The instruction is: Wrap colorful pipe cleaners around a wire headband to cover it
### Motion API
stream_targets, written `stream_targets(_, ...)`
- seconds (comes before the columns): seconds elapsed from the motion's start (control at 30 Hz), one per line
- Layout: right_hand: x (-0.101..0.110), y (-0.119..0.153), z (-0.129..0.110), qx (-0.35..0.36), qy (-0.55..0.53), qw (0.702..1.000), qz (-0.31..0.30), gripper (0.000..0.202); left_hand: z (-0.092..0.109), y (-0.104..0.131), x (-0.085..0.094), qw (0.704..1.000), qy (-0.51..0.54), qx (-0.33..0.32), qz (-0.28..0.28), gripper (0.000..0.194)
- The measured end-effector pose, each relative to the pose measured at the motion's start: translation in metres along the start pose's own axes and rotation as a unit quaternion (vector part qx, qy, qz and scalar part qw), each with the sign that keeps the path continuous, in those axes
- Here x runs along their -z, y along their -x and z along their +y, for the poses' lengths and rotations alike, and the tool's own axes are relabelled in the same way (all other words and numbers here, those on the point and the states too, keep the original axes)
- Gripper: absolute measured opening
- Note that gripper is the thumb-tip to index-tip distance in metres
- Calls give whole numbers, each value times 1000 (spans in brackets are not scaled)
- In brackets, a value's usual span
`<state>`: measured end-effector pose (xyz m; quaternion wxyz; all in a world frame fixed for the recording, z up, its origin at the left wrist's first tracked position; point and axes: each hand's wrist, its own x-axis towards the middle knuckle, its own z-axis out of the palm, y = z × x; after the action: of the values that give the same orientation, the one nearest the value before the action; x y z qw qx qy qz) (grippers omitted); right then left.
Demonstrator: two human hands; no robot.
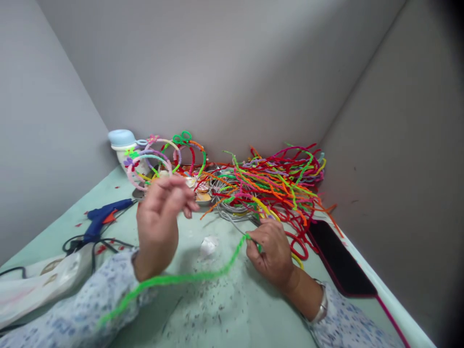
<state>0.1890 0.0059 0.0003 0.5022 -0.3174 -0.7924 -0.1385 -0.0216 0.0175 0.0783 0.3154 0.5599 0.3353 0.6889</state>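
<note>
My right hand is closed in a pinch on a green pipe cleaner and a thin grey wire. From the pinch, the pipe cleaner's long free end trails left across the front of my left sleeve. Raised above the table, my left hand has loosely bent fingers, slightly blurred, with nothing visible in them. A crumpled white scrap lies between the hands. Behind my right hand spreads a heap of colourful pipe cleaners, beside a coil of grey wire.
A blue glue gun with its black cord lies at the left, near a white plastic bag. Several wrapped headbands lean by a blue-lidded bottle. A black phone lies along the right edge. Grey walls enclose the table.
</note>
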Motion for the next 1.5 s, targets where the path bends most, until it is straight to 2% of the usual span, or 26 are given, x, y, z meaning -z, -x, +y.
stream_targets(0.03,0,0,0,2,-4,1000,-6,21,-3,9,-1,994,-89,-57,-34,9)
stream_targets(0.07,0,1,0,5,-8,1000,-13,21,-7,19,-2,972,-172,-123,-100,6)
stream_targets(0.13,0,2,0,14,-15,999,-29,19,-21,37,-4,910,-256,-254,-204,19)
stream_targets(0.17,0,3,0,19,-17,999,-37,19,-29,44,-4,881,-279,-297,-239,25)
stream_targets(0.2,1,4,0,24,-18,998,-46,18,-36,50,-5,863,-306,-303,-265,30)
stream_targets(0.23,1,5,0,29,-21,998,-54,17,-43,54,-4,855,-324,-298,-272,31)
stream_targets(0.33,3,6,1,35,-37,995,-80,16,-55,58,-2,865,-324,-242,-298,31)
stream_targets(0.47,3,6,2,37,-55,991,-119,13,-58,54,0,863,-300,-223,-339,25)
stream_targets(0.6,5,3,5,20,-97,982,-162,15,-55,48,0,875,-293,-205,-327,14)
stream_targets(0.73,6,3,8,-7,-134,975,-177,19,-52,44,1,889,-286,-177,-311,12)
stream_targets(1.07,4,7,11,-6,-125,971,-203,24,-56,42,3,898,-266,-151,-317,8)
stream_targets(1.3,4,6,12,12,-95,975,-201,28,-57,46,2,914,-245,-40,-321,8)
stream_targets(1.5,3,7,11,25,-66,975,-208,29,-57,48,-2,910,-264,46,-318,18)
